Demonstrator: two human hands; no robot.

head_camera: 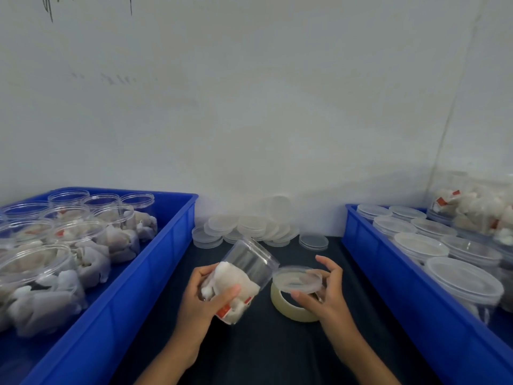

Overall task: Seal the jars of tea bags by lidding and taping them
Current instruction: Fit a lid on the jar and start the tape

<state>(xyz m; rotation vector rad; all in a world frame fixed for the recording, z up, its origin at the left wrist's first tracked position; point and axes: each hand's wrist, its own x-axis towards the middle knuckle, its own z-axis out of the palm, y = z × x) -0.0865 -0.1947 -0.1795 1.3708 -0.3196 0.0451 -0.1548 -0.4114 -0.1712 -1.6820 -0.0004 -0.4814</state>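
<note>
The left hand (213, 294) has its grip wrapped round a clear jar (238, 279) of tea bags, held tilted above the tabletop (249, 354) with the open mouth pointing up and away. The right hand (323, 287) pinches a clear lid (297, 279) by its rim, just right of the jar and not yet on it. Directly under the lid lies the tape roll (288, 308), flat on the tabletop.

By my judgement the task is partly through: the right blue crate (388, 276), to the right of the tape roll, holds rows of jars already lidded, though whether they are taped I cannot tell. The left blue crate (144, 287), to the left of the tape roll, holds many jars with mouths open and tea bags inside. For the jar in hand, both lidding and taping remain.

Working room is a narrow strip of tabletop between the two crate walls, with the tape roll in the middle of it. Behind the tape roll a heap of spare lids (244, 227) rests against the wall. The near part of the strip, toward the person, gives the most open room for turning the jar while taping
</note>
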